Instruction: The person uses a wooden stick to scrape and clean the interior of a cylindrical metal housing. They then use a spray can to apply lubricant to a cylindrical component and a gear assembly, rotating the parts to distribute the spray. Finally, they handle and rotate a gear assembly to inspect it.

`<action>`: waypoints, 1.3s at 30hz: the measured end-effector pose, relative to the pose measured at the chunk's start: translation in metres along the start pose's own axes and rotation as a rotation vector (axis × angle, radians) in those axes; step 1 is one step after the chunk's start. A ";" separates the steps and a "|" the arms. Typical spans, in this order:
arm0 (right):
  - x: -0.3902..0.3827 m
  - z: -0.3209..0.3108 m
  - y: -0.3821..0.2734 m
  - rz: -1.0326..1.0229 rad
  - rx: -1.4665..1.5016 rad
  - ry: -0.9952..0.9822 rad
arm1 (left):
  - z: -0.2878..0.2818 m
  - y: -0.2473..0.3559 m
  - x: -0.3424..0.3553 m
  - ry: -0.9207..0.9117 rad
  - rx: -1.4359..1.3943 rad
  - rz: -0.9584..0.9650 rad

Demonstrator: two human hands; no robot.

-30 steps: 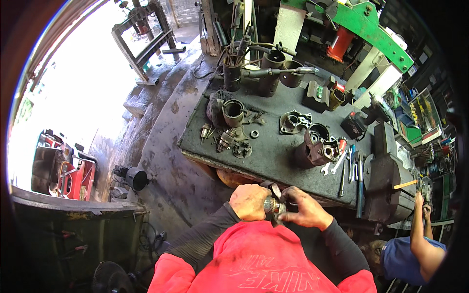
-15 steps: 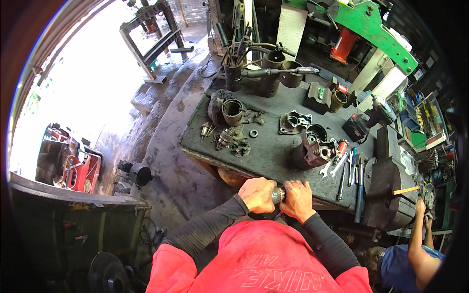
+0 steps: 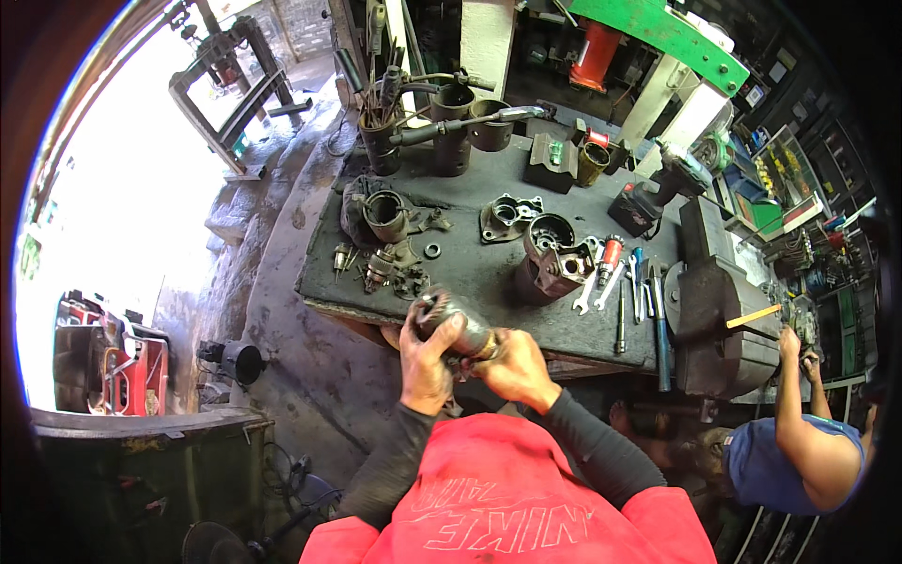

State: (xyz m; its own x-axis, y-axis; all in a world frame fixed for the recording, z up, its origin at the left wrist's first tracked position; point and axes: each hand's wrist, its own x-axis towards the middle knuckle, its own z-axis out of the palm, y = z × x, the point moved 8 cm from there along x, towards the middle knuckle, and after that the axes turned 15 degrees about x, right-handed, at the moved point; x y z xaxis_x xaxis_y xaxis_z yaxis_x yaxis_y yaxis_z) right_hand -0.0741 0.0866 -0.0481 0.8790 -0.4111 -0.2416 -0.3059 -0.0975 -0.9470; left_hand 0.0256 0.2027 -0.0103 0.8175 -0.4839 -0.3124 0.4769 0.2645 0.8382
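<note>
Grey metal shows on one cylindrical part [image 3: 474, 335], gripped by left hand [image 3: 427, 367] and right hand [image 3: 521, 369] near the bench [image 3: 465, 271] edge. Beyond stands one dark housing [image 3: 539, 282], two spanners [image 3: 584, 300] beside it, one drill [image 3: 684, 170] farther back.

I can make out two lines of pale outlined lettering [image 3: 512, 529] running across the front of the person's red shirt [image 3: 498, 446].
</note>
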 end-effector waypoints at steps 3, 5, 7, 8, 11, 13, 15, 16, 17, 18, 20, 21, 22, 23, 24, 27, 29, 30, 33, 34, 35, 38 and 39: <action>0.003 0.019 -0.012 -0.056 -0.209 0.009 | -0.011 -0.019 0.011 0.103 -0.037 0.074; 0.001 0.031 -0.017 -0.095 0.002 -0.042 | -0.016 -0.014 0.016 0.037 0.040 0.134; -0.007 0.042 -0.017 -0.085 0.407 -0.177 | -0.016 0.001 0.012 -0.104 0.096 0.232; -0.015 0.053 -0.009 0.056 0.560 -0.322 | -0.013 0.003 0.011 -0.209 0.076 0.183; -0.036 0.083 -0.008 0.398 1.103 -0.731 | 0.015 0.014 0.005 -0.628 -0.015 0.076; -0.014 0.068 0.001 0.265 0.783 -0.466 | 0.023 0.019 0.012 -0.590 -0.007 0.130; 0.009 0.046 0.005 0.165 0.241 -0.100 | 0.004 0.021 0.029 -0.073 0.320 0.248; 0.017 0.030 -0.018 -0.080 -0.128 0.131 | -0.002 0.024 0.032 0.119 0.445 0.285; 0.013 0.029 -0.024 -0.123 -0.223 0.192 | -0.006 0.028 0.025 0.202 0.457 0.376; 0.008 0.027 -0.040 -0.283 -0.309 0.270 | -0.009 0.027 0.026 0.252 0.511 0.352; -0.002 0.045 -0.010 0.065 0.230 -0.014 | -0.001 0.021 0.022 -0.052 0.359 0.327; -0.013 0.065 -0.002 0.237 0.522 -0.285 | 0.006 0.010 0.017 -0.325 0.104 0.150; -0.024 0.075 -0.008 0.241 0.780 -0.439 | 0.027 0.012 0.005 -0.682 -0.252 0.073; -0.030 0.082 -0.007 0.370 0.983 -0.567 | 0.027 0.006 0.005 -0.704 -0.252 -0.026; -0.040 0.094 -0.010 0.533 1.183 -0.758 | 0.032 0.007 0.005 -0.774 -0.347 -0.061; 0.016 0.039 -0.003 0.073 0.234 -0.074 | 0.009 0.010 0.046 -0.066 0.318 0.255; 0.019 0.017 -0.029 -0.223 -0.111 0.254 | -0.002 0.014 0.047 0.238 0.590 0.308; 0.020 0.019 -0.022 -0.120 -0.137 0.236 | 0.000 0.017 0.043 0.232 0.592 0.377; -0.018 0.067 -0.010 0.253 0.911 -0.435 | 0.044 -0.015 0.023 -0.725 -0.166 -0.055; -0.044 0.081 -0.017 0.443 1.245 -0.710 | 0.052 -0.017 0.008 -0.892 -0.413 -0.147; -0.047 0.078 -0.013 0.474 1.323 -0.682 | 0.048 -0.021 0.014 -0.850 -0.361 -0.147; 0.004 0.025 0.025 0.229 0.496 -0.154 | 0.029 -0.031 0.058 -0.277 0.292 0.230; 0.018 0.012 0.029 0.084 0.177 0.048 | 0.021 -0.036 0.073 -0.015 0.448 0.267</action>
State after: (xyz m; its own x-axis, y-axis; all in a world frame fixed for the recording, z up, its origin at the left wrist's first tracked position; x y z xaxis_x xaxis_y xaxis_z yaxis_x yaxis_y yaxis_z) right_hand -0.0623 0.0872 -0.0826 0.8332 -0.4543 -0.3153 -0.3049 0.0984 -0.9473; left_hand 0.0617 0.1401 -0.0540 0.8855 -0.4610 -0.0582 0.0651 -0.0009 0.9979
